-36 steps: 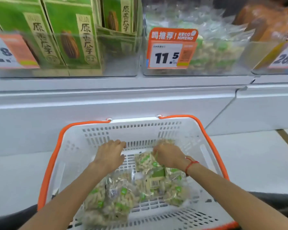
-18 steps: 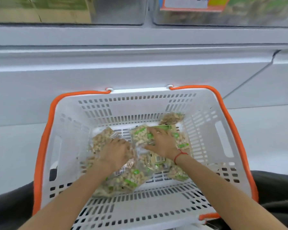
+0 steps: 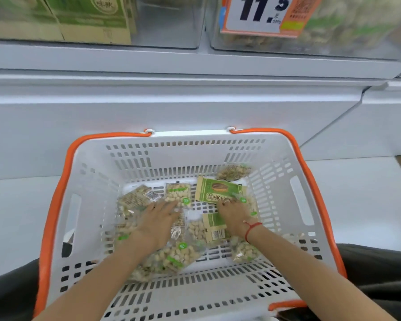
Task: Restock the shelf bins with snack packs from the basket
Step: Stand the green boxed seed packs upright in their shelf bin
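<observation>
Down in the basket [image 3: 285,158], both flat, ungripping hands, left hand [image 3: 158,218] and right hand [image 3: 233,212], press light, crinkly, slippery snack packs [image 3: 178,195], likely best pinched at sealed edges.

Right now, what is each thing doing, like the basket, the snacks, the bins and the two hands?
basket: on the floor, partly filled
snack packs: loose on the basket bottom
green pack: flat, under the right fingertips
left hand: flat on the packs
right hand: touching the green pack
bins: stocked
</observation>
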### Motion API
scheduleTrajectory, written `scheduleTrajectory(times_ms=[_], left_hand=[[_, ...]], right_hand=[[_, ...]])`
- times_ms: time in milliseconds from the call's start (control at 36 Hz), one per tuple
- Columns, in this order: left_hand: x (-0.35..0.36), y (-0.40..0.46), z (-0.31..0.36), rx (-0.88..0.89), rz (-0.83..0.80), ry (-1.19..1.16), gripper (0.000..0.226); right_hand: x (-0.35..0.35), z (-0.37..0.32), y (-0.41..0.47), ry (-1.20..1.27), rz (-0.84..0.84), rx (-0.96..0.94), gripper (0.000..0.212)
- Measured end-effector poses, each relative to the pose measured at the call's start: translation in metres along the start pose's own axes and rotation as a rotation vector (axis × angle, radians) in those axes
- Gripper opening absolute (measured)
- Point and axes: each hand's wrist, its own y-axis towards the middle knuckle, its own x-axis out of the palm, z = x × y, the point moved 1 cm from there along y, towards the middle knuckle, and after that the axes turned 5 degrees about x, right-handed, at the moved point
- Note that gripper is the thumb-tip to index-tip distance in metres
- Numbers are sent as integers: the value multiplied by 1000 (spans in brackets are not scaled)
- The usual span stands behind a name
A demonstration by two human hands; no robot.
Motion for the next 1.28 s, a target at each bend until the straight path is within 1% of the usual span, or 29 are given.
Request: scheduleTrajectory(times_ms=[56, 111, 222, 250, 306, 333, 361, 389, 444, 528, 556, 583, 639, 667, 694, 750, 778, 806, 833, 861, 889, 917, 944, 972, 1000, 1056, 1111, 1194, 1278], left_hand=[[-4, 0, 4, -17, 28, -59, 60], [-10, 0, 8, -54, 95, -227, 51], [-34, -4, 13, -134, 262, -554, 36], [-38, -5, 13, -147, 301, -595, 38], [-46, -9, 13, -137, 393, -634, 49], [-48, -10, 12, -99, 433, -636, 59], [-50, -10, 11, -34, 467, -626, 71], [-51, -10, 11, 48, 497, -589, 80], [-54, -9, 10, 182, 497, -414, 89], [-57, -8, 1, 254, 440, -153, 93], [-56, -6, -5, 276, 427, -109, 96], [-54, -5, -11, 303, 429, -77, 100], [-49, -3, -23, 329, 439, -33, 105], [-47, -1, -28, 332, 484, -53, 102], [-48, -1, -31, 332, 564, -122, 90], [-53, -4, -33, 251, 714, -324, 49], [-56, -5, -33, 170, 729, -439, 33], [-59, -5, -33, 91, 713, -575, 28], [-58, -5, -35, 26, 690, -724, 32], [-57, -5, -37, -3, 657, -868, 40], [-56, -5, -40, -16, 616, -980, 43], [-54, -4, -43, -33, 563, -1056, 40], [-50, -3, -46, -61, 499, -1089, 36], [-46, -3, -47, -87, 444, -1070, 35], [-39, -1, -49, -125, 390, -976, 37], [-28, 0, -48, -222, 342, -695, 40], [-16, -1, -46, -294, 371, -549, 39], [-6, -2, -44, -371, 353, -606, 42], [-4, 0, -45, -430, 339, -655, 42]], right_hand=[[5, 0, -1, -18, -91, -37, 45], [6, 3, -3, -13, -120, -89, 35], [-13, 16, -3, 301, -26, -63, 22], [-19, 21, -3, 415, 19, -64, 22], [-36, 28, -5, 668, 88, -39, 50], [-43, 31, -6, 814, 117, -11, 58], [-50, 32, -6, 965, 124, 21, 60], [-57, 32, -6, 1111, 75, 52, 61], [-68, 32, -7, 1312, -92, 69, 61], [-82, 27, -9, 1468, -327, 0, 27], [-85, 26, -9, 1518, -384, -8, 21], [-85, 26, -8, 1574, -440, -16, 22], [-82, 27, -4, 1675, -517, -34, 35], [-81, 27, -3, 1726, -539, -43, 41], [-76, 29, -2, 1771, -553, -50, 44], [-68, 32, 2, 1896, -532, -35, 51], [-63, 33, 5, 1922, -465, 13, 56], [-58, 32, 10, 1859, -353, 83, 56], [-52, 31, 14, 1670, -215, 163, 51], [-46, 31, 19, 1365, -77, 233, 40], [-39, 32, 22, 1035, -9, 268, 29], [-30, 30, 25, 761, -1, 287, 32], [-19, 27, 27, 547, -23, 311, 49], [-9, 23, 29, 397, -54, 331, 66], [-2, 19, 26, 282, -27, 339, 75], [4, 11, 25, 138, 96, 331, 69], [8, 9, 27, 121, 179, 290, 53], [9, 14, 26, 191, 204, 230, 49], [11, 17, 25, 224, 220, 202, 61]])
